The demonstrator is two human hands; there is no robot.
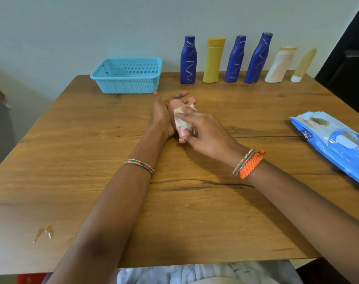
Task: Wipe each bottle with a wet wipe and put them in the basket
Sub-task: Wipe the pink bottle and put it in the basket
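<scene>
While both hands meet mid-table, no bottle is in hand yet; left hand (166, 111) lies palm-up, fingers spread and loosely open, with the wet wipe (181, 117) resting on the palm; right hand (203, 132) is curled over it, fingertips pressing or pinching the wipe, so that hand is closed on the wipe while the left just supports it.

Key relation: the bottles stand in a row along the far table (92, 181) edge, beyond the fingertips and off to the right of them; nearest looks like the leftmost blue bottle (188, 60), almost straight ahead of the left fingertips; then the yellow bottle (213, 60), two more blue ones, the white bottle (279, 65) and the pale tube (303, 65), well apart from either hand. Long axes are vertical; all upright, so I'd expect a side grasp on the body. The left hand looks nearer the first bottle; right is busy with the wipe.

Blue basket (126, 75) sits ahead-left of the left fingertips, near; looks empty.

Writing: wipes pack (334, 142), right of the right hand, shows "mee"; rest unreadable; bottle labels show squiggles only, no legible text.
</scene>
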